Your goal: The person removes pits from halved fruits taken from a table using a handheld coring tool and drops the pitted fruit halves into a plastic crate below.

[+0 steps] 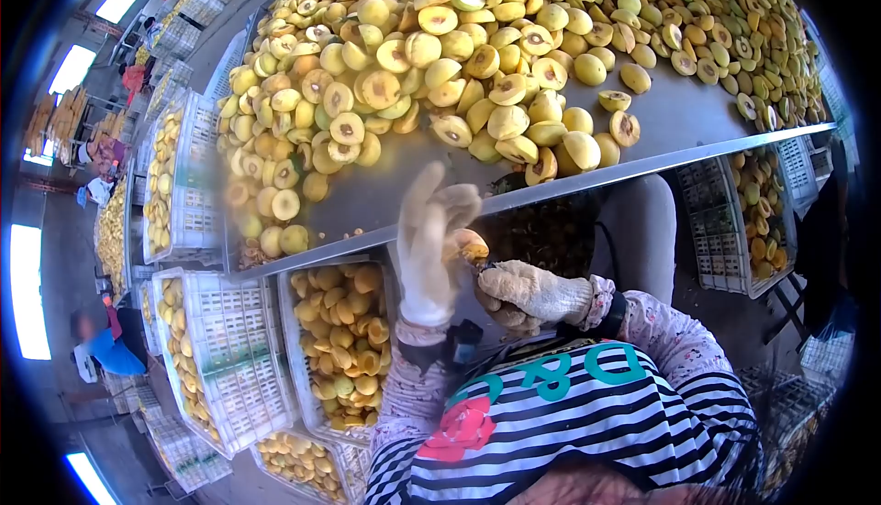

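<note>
My left hand [429,248], in a pale work glove, is slightly blurred at the table's near edge. Its fingers point up, and a yellow peach half [469,246] sits at its thumb side. Close on the right, my right hand [532,294] is closed in a knitted glove. A small dark tip of a tool [481,266] pokes from its fingers and touches or nearly touches the peach half; the handle is hidden in the fist. Beyond both hands, a heap of halved peaches [440,55], some with brown pits showing, covers much of the metal table [661,143].
Below the table's edge stands a crate [390,276] of hollowed halves. Another white crate [229,349] is at the left, and a crate [720,230] of fruit at the right. My knee [638,230] is under the edge. A person in blue [119,349] is far left.
</note>
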`<act>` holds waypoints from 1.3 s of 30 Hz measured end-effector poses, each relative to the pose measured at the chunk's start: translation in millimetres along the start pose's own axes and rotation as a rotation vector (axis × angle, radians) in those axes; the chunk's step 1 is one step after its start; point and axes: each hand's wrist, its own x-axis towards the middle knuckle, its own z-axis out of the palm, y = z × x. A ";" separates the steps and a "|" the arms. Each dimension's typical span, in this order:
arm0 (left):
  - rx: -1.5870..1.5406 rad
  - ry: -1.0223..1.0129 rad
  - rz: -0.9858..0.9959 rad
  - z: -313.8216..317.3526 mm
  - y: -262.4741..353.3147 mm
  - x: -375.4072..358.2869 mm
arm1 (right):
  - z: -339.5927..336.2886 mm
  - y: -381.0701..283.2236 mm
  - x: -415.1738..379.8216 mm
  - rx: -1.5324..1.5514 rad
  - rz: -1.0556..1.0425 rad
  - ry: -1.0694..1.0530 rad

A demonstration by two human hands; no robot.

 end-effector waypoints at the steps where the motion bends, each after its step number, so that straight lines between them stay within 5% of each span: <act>1: -0.057 0.132 0.153 4.3 -8.6 -12.5 | 1.0 -2.4 -1.2 -0.007 0.009 0.014; 5: -0.109 -0.052 0.153 -14.5 -19.2 -23.4 | -4.3 9.6 8.7 -0.031 0.046 -0.032; 9: 0.014 -0.106 -0.099 -18.9 -1.2 -16.1 | 8.0 16.2 21.3 -0.559 -0.457 0.273; 13: -0.021 -0.232 -0.222 -28.4 2.4 -8.7 | 14.9 -1.0 1.1 -0.003 0.124 0.001; 17: -0.143 -0.292 -0.337 -37.0 -1.6 3.6 | 7.9 9.8 9.3 0.293 0.119 -0.210; 21: -0.087 -0.243 -0.388 -42.9 7.9 6.9 | 23.4 17.2 28.2 -0.172 -0.013 0.210; 26: -0.327 -0.334 -0.242 -52.2 -7.5 9.7 | 23.3 10.8 28.6 0.221 0.058 -0.080; 30: -0.123 -0.286 -0.148 -42.6 2.5 4.9 | 24.7 11.0 31.7 -0.127 -0.041 0.098; 35: -0.094 -0.420 -0.173 -34.5 -0.7 7.6 | 16.3 17.1 15.0 0.387 0.082 -0.156; 39: -0.576 -0.155 -0.485 -12.3 -15.1 14.1 | -6.3 33.6 23.7 0.666 0.019 -0.488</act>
